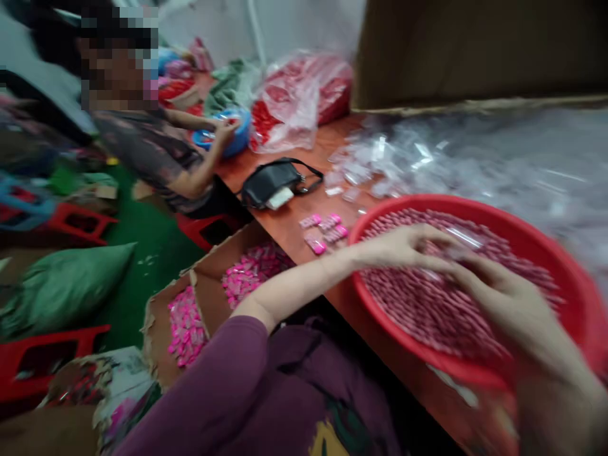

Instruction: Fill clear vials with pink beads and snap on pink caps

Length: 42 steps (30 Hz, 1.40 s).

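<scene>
A red plastic basin (546,247) full of small pink-red pieces sits on the orange table in front of me. Both my hands are over it. My left hand (408,246) reaches in from the left, fingers curled together near a small clear plastic bag (456,244). My right hand (498,294) comes from the lower right, its fingers meeting the left hand at that bag. Motion blur smears the fingers, and what they pinch is unclear.
A heap of clear empty bags (475,158) lies behind the basin. Filled pink packets (325,229) lie on the table and in a cardboard box (209,304) below. A black pouch (273,183), red bagged goods (304,95) and a seated co-worker with a blue bowl (228,133) are at left.
</scene>
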Tool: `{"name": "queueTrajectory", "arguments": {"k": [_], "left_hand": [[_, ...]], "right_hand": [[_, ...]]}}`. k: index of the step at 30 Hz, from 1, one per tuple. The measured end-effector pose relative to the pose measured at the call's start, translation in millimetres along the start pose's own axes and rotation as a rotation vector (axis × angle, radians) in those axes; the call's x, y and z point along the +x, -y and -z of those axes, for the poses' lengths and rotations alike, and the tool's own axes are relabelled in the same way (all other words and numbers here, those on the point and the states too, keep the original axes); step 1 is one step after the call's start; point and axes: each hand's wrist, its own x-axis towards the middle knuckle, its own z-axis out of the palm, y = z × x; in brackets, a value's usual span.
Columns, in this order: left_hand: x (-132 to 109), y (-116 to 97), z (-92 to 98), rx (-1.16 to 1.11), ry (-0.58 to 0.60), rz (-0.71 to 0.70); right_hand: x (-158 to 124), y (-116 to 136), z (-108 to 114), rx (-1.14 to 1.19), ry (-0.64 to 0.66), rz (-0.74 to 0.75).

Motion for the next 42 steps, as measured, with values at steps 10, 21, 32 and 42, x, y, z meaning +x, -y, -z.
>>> {"name": "queueTrajectory", "arguments": {"k": [10, 21, 32, 42], "left_hand": [[-6, 24, -28.3, 0.266, -0.100, -0.164], [-17, 15, -48.1, -0.204, -0.094, 0.022], [-27, 4, -49.9, 1.363, 0.430, -0.159], [12, 41, -108.9, 0.910, 0.666, -0.120]], "right_hand": [[-35, 5, -14, 0.467, -0.132, 0.006], [-36, 19, 0, 1.105, 0.010, -0.398], [-95, -14, 70, 0.379, -0.544, -0.068], [-191, -110, 80, -0.225, -0.377, -0.402]]}}
